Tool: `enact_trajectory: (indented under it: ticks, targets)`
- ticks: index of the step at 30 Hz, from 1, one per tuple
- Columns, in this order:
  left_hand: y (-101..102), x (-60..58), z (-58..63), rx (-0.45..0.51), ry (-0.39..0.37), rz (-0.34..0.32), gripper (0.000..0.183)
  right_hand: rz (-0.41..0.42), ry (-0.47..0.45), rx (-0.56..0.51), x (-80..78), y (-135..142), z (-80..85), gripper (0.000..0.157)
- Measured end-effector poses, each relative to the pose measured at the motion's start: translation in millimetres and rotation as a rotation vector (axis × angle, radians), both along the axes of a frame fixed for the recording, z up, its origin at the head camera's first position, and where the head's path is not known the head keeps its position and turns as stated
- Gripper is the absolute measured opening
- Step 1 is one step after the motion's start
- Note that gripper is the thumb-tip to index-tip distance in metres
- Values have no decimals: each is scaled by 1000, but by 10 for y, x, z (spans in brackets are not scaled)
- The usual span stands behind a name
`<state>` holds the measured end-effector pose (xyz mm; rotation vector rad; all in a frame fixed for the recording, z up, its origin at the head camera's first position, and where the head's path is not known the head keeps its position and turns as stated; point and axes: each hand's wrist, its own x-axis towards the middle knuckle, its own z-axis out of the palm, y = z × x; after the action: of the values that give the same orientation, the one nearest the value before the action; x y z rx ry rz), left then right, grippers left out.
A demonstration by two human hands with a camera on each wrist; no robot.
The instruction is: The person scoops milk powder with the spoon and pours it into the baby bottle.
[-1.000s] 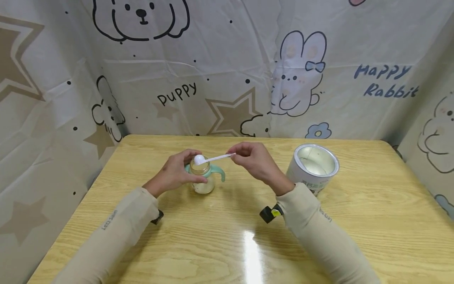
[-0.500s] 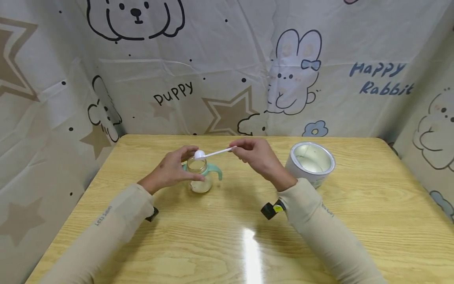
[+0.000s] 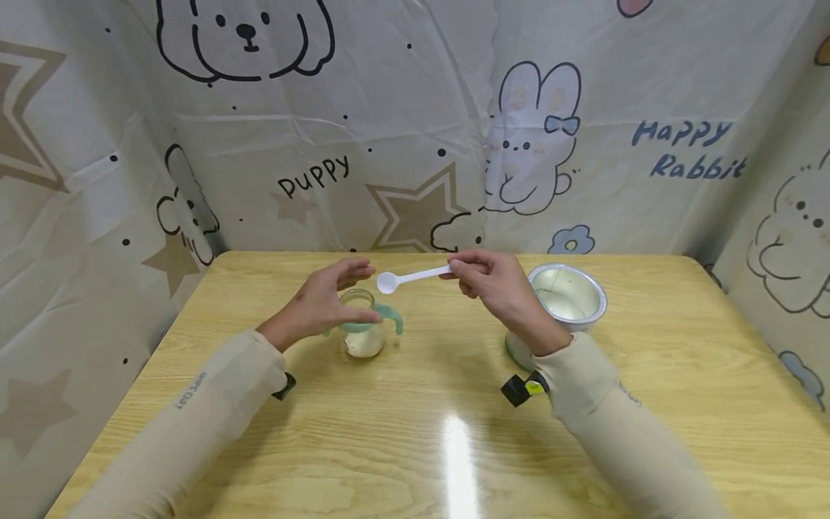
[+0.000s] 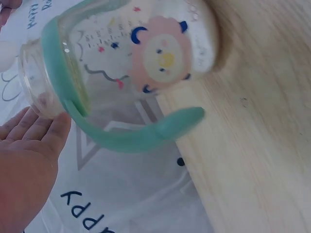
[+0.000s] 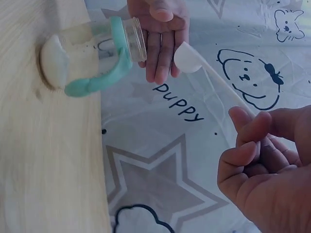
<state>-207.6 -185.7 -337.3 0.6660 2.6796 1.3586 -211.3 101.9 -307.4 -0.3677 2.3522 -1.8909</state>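
Observation:
A clear baby bottle with mint-green handles stands upright and uncapped on the table, pale powder at its bottom. A pink animal face is printed on its side. My left hand is spread about the bottle's neck; in the right wrist view its fingers stretch out straight beside the rim. My right hand pinches the handle end of a white measuring scoop between thumb and fingers. The scoop's bowl hangs in the air, just right of the bottle's mouth and higher than it.
A large open can with a silvery inside stands at the right, partly hidden by my right hand and wrist. The wooden table ends at the back against a cloth backdrop printed with cartoon animals and stars.
The scoop, earlier turned over above the bottle's mouth, has lifted and moved right, and its bowl has turned over. My right hand moved right with it. The left hand stays beside the bottle.

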Motion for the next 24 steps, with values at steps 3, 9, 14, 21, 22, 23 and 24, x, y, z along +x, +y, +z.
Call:
enact_trajectory:
  ticks: [3,9,14,21,22,23,24]
  targets:
    - [54,-2,23,-5,9,-5,92,-20,5,24,22,84,25,26]
    - [157,3,88,23,4,-22,94,-66,-33,65,49,243,82,27]
    - [222,0,110,44,4,-46,93,-87,-42,79,68,347,111,28]
    - [303,-18,110,55,17,-63,94,-103,-33,58,82,473,140,29]
    - [320,-22,109,60,20,-64,94,-109,-34,57,87,490,151,30]
    - [338,-25,109,67,22,-65,94,-113,-35,59,95,509,166,30]
    - [359,-28,110,73,24,-67,94,-118,-35,64,101,528,178,30]
